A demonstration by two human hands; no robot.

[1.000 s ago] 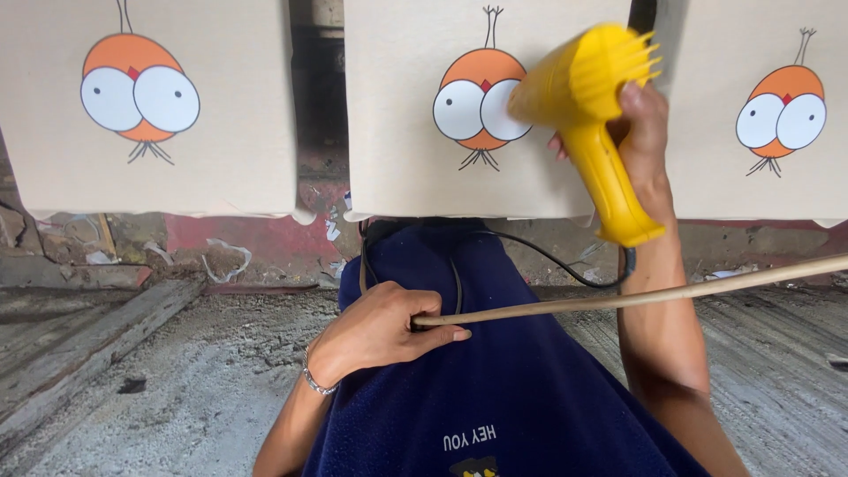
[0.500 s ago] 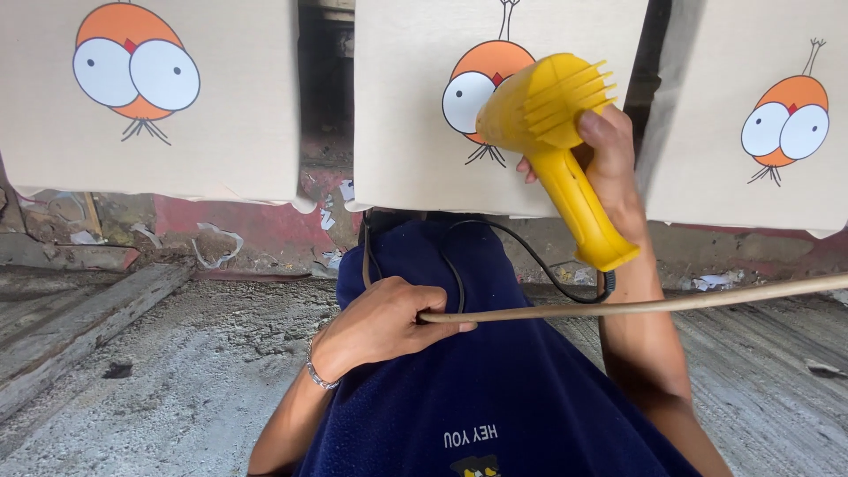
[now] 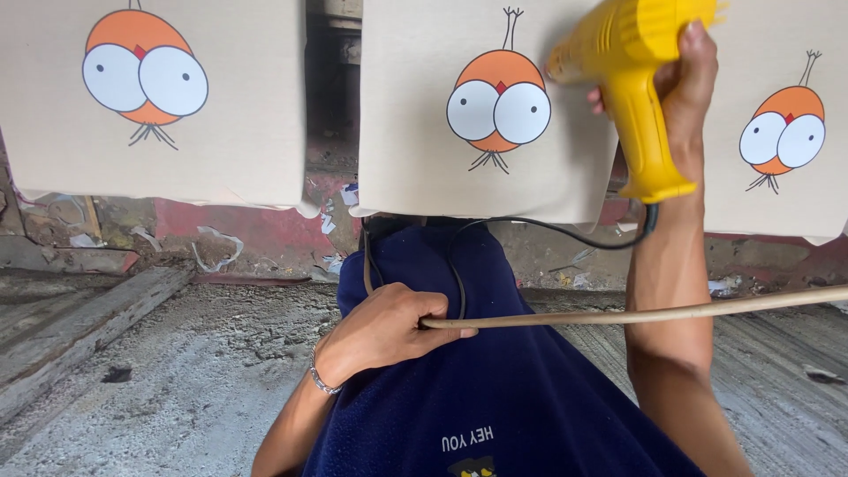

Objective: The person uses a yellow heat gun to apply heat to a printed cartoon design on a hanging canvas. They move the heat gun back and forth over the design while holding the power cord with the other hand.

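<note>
Right hand [image 3: 685, 93] gripping yellow heat gun [image 3: 632, 79], aimed at middle of 3 printed panels [image 3: 481, 106] (orange bird print intact); left hand [image 3: 389, 327] closed around thin stick [image 3: 636, 314] over lap.

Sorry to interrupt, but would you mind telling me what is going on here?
A person is holding a yellow heat gun in the right hand, its nozzle aimed at the middle beige fabric panel printed with an orange, big-eyed cartoon bird. The left hand grips the end of a thin wooden stick that runs off to the right across the person's blue garment. Two similar printed panels hang on either side.
</note>
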